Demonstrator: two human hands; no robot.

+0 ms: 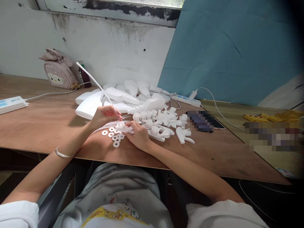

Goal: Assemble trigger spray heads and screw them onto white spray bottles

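Note:
My left hand (107, 114) pinches a long thin white plastic tube (95, 83), which slants up to the left. The tube's lower end is at the round collar of a white spray trigger head (121, 126); I cannot tell whether it sits inside. My right hand (137, 135) holds that trigger head on its side, close to the tabletop. Several flat white ring washers (116, 144) lie on the table just below it. More loose tubes (102, 125) lie partly under my left hand. To the right are several white spray heads and collars (166, 117).
Several white plastic bottles (90, 104) are heaped behind my hands. Power strips (14, 104) lie at both sides, with cables across the table (47, 126). Phones (201, 120) rest to the right. A pink bag (58, 71) and a dark bottle (85, 77) stand against the wall.

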